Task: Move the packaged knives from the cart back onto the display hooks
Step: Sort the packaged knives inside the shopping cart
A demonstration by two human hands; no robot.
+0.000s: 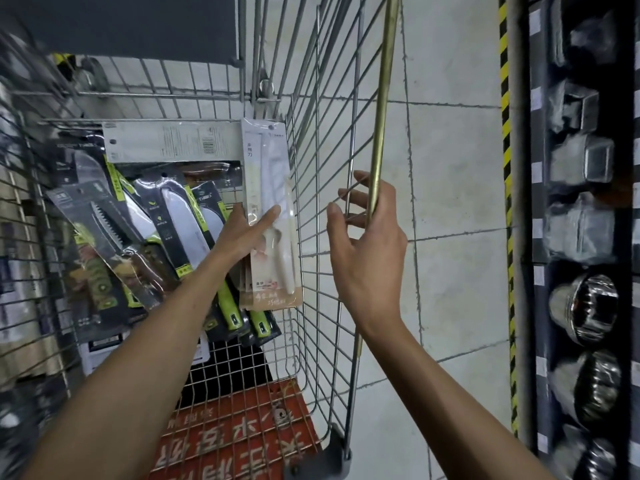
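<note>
I look down into a wire shopping cart point(322, 209). A white packaged knife point(273, 174) stands upright against the cart's right wall, with more cream packs behind it. My left hand point(246, 230) grips that pack at its middle, thumb on the front. Several dark packaged knives with green handles point(187, 230) lie piled in the cart to the left. My right hand point(367, 244) is at the cart's brass top rail point(382, 116), fingers spread around it and hooked on the wires.
A red printed panel point(242, 434) lies at the cart's near end. On the right stands a dark shelf point(585, 237) of wrapped metal pots and bowls, with a yellow-black striped edge point(506, 150). Grey floor tiles point(450, 168) lie between cart and shelf.
</note>
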